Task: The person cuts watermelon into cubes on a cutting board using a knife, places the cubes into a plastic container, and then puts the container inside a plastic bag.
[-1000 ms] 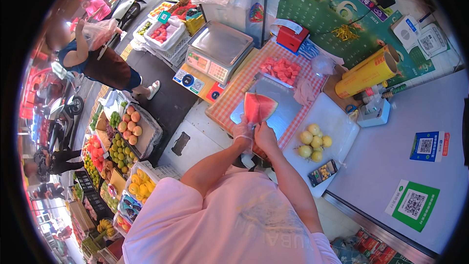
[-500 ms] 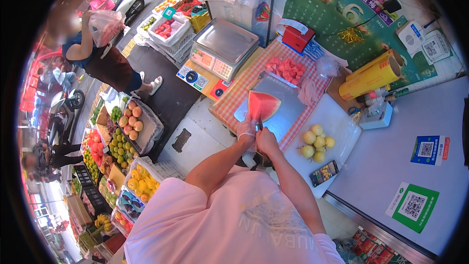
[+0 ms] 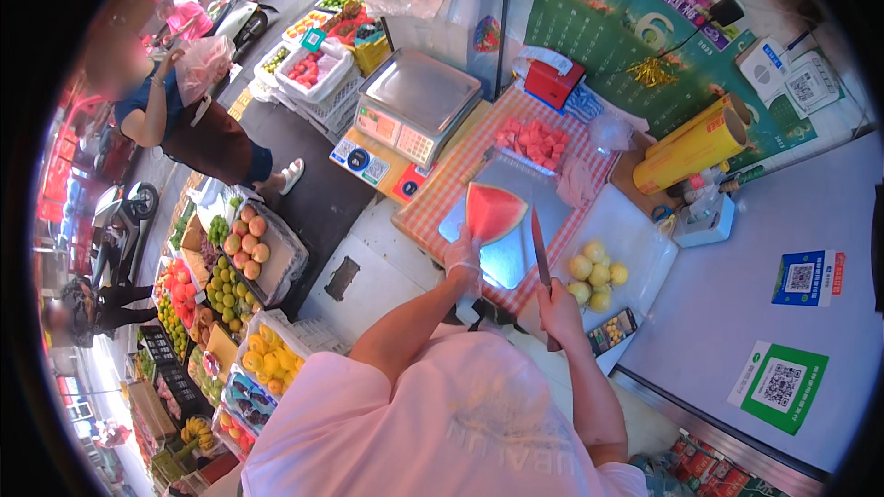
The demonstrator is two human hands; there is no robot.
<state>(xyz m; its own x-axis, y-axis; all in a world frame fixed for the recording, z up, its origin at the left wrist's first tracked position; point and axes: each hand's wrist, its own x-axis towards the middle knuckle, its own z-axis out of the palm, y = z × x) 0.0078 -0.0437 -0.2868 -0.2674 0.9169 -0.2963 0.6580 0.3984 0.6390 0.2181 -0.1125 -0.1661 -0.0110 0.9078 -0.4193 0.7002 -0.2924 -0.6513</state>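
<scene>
A watermelon wedge (image 3: 497, 212) with red flesh and green rind stands on a shiny metal tray (image 3: 508, 265). My left hand (image 3: 462, 254), in a clear plastic glove, is closed on its near-left end. My right hand (image 3: 559, 311) grips a long knife (image 3: 540, 241) to the right of the wedge, blade pointing away from me and apart from the fruit. Beyond the wedge, cut watermelon chunks (image 3: 532, 142) are heaped at the far end of the tray. A red-and-white checked cloth (image 3: 433, 206) lies underneath.
A weighing scale (image 3: 419, 103) stands far left of the tray. To the right are pale yellow round fruits (image 3: 597, 274) and a phone (image 3: 611, 331) on a white board, then yellow rolls (image 3: 692, 149). Fruit crates (image 3: 269, 350) line the left; a person with a bag (image 3: 198, 129) stands beyond.
My right hand has drawn the knife away from the watermelon wedge, out to the right, so its blade now shows. The left hand remains on the wedge.
</scene>
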